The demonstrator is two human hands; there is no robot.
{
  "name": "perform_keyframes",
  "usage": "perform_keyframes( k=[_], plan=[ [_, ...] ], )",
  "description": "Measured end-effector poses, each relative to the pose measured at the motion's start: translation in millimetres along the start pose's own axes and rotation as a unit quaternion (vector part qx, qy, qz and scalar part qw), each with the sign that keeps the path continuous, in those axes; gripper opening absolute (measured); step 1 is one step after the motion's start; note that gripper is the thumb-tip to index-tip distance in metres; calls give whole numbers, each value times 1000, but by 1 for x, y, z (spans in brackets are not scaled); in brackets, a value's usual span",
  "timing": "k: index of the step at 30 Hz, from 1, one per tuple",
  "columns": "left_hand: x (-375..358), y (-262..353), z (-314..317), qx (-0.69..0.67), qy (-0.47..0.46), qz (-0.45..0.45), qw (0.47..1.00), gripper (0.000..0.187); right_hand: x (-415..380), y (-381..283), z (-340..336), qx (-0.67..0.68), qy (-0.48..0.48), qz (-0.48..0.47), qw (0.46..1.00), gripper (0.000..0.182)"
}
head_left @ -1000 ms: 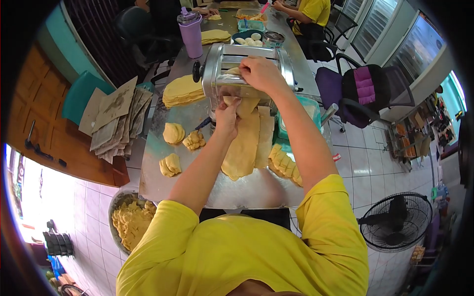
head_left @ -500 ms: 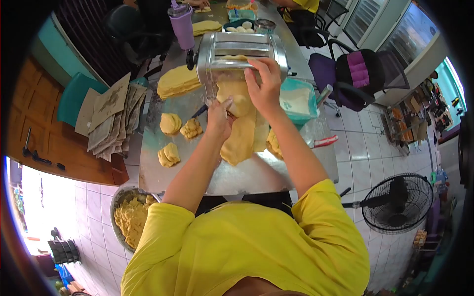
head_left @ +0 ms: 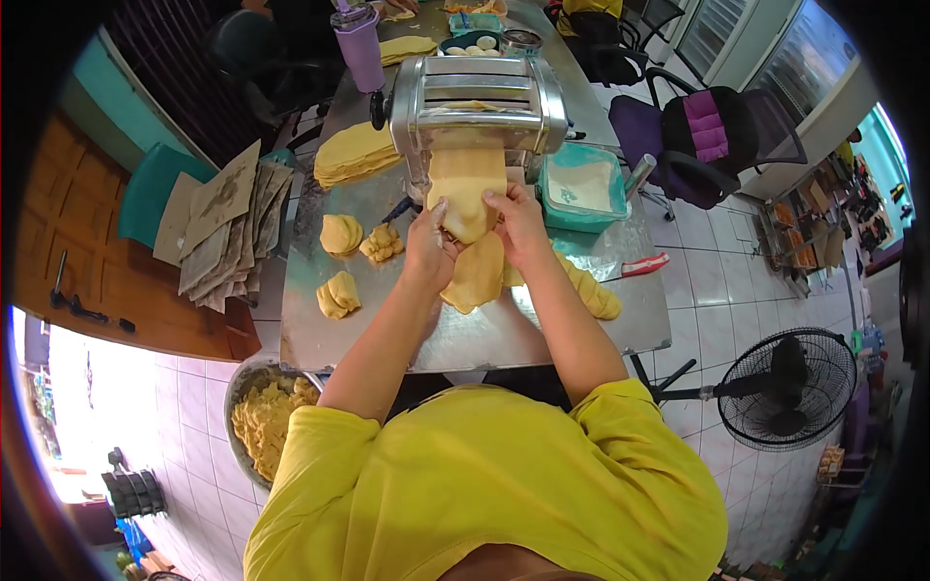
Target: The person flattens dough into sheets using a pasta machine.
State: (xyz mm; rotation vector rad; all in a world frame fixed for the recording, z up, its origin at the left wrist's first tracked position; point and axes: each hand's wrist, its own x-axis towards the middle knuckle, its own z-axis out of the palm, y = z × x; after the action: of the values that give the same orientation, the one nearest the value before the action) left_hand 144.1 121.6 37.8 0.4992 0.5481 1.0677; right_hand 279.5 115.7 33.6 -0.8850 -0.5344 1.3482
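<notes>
A metal dough sheeter [head_left: 477, 107] stands on the steel table, with a flat dough sheet [head_left: 467, 179] hanging from its front toward me. My left hand [head_left: 429, 247] pinches the left side of the sheet's lower end, thumb on top. On the right edge, my right hand [head_left: 517, 225] grips the same sheet, its thumb also on top. Under and in front of my hands lies another dough piece [head_left: 475, 276] on the table. To the right of my right forearm rests a thick folded dough strip [head_left: 588, 290].
Left of my hands sit several dough lumps [head_left: 338, 294] and stacked dough sheets [head_left: 356, 155]. At right are a teal tub of flour [head_left: 583, 189] and a red-handled knife [head_left: 644, 264]. A dough bowl [head_left: 262, 426] is at lower left, a fan [head_left: 785, 387] at right. A purple tumbler [head_left: 359, 48] stands behind.
My right hand has come down from the sheeter's front to the sheet's lower right edge. The sheet now hangs longer and flatter from the machine, with both hands holding its end.
</notes>
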Motion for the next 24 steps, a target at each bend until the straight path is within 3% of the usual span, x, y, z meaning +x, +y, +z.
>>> perform_keyframes(
  k=[1,3,5,6,8,11,14,17,22,24],
  plan=[
    [-1,-2,-2,36,19,3,999,27,-3,3,-1,1,0,2,1000,25],
    [-4,-5,-5,72,42,5,997,27,-10,11,-5,-129,-8,-82,988,23],
    [-8,-9,-8,200,71,35,977,25,-18,14,-9,-191,3,-74,979,25],
    [-9,-12,-13,198,77,34,977,25,-22,16,-10,-254,13,-71,965,26],
    [-5,-16,-25,354,98,53,929,24,-25,24,-14,-286,23,-71,955,28],
    [-6,-26,-37,432,104,106,890,22,-26,36,-24,-336,33,-89,937,32],
    [-16,-24,-35,514,107,90,846,25,-27,50,-32,-363,30,-116,924,37],
    [-14,-33,-49,562,108,143,808,31,-32,55,-32,-366,28,-135,920,40],
    [-22,-37,-51,566,107,152,803,44,-41,60,-34,-388,20,-161,907,48],
    [-29,-36,-50,564,114,156,803,47,-47,59,-34,-503,45,-167,847,52]
  ],
)
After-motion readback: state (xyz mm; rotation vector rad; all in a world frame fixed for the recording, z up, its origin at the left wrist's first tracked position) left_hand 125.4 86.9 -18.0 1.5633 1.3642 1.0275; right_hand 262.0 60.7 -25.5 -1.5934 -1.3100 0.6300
